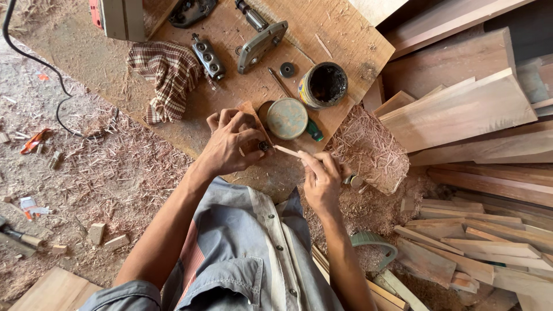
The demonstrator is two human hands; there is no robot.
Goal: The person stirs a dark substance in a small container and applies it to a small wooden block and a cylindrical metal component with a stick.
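My left hand (pixel 231 143) grips a small dark round metal part (pixel 264 146) together with a small brown wooden piece, over the edge of a wooden board (pixel 340 34). My right hand (pixel 322 179) holds a thin wooden stick (pixel 286 151), whose tip touches the metal part. Just beyond the hands lies a round tin lid (pixel 287 118), and an open tin of black grease (pixel 324 85) stands further back. A green-handled tool (pixel 314 131) lies partly under the lid.
On the board lie a checked cloth (pixel 170 74), grey and black machine parts (pixel 260 45), a black washer (pixel 287 69) and a thin rod. Stacked planks (pixel 461 109) fill the right. Sawdust, wood offcuts and a black cable (pixel 34 57) cover the floor at left.
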